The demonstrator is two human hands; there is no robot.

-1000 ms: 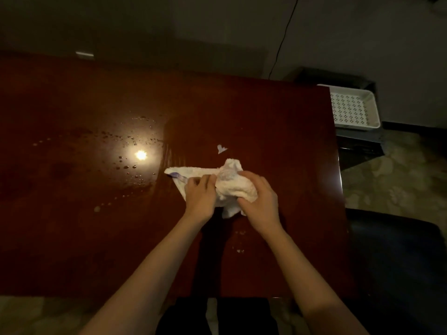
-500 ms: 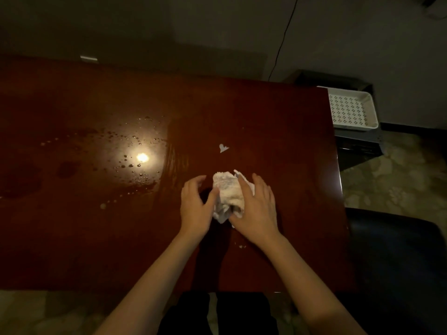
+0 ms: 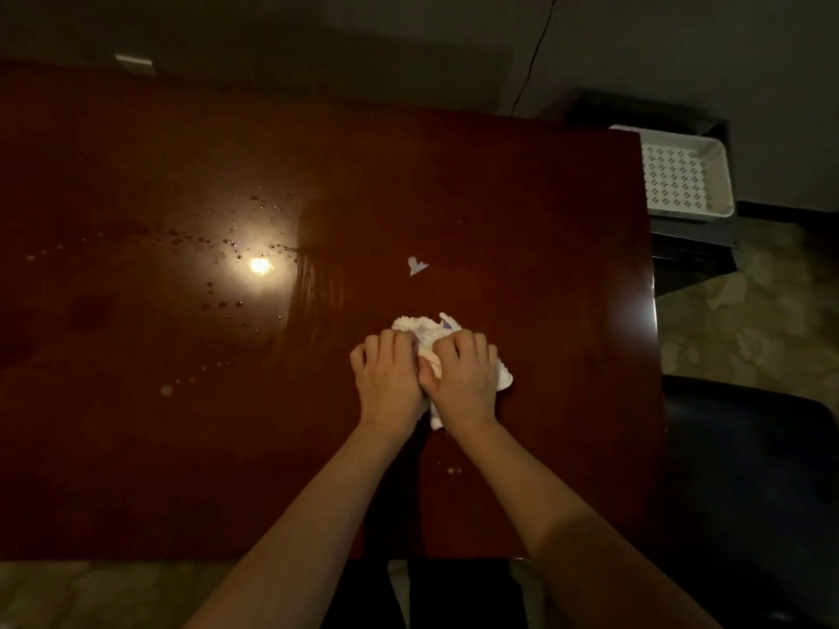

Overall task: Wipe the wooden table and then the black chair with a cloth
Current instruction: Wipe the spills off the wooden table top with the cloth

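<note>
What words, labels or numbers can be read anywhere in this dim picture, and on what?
None can be read.
The cloth under both hands shows a purple mark, too blurred to tell whether it is lettering.
The white scrap on the wooden table shows no text.
The white tray bears only a pattern of holes.

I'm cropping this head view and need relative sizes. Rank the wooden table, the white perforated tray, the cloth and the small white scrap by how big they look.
1. wooden table, by far largest.
2. white perforated tray.
3. cloth, partly hidden under both hands, so its rank against the tray is unsure.
4. small white scrap, smallest.
</note>
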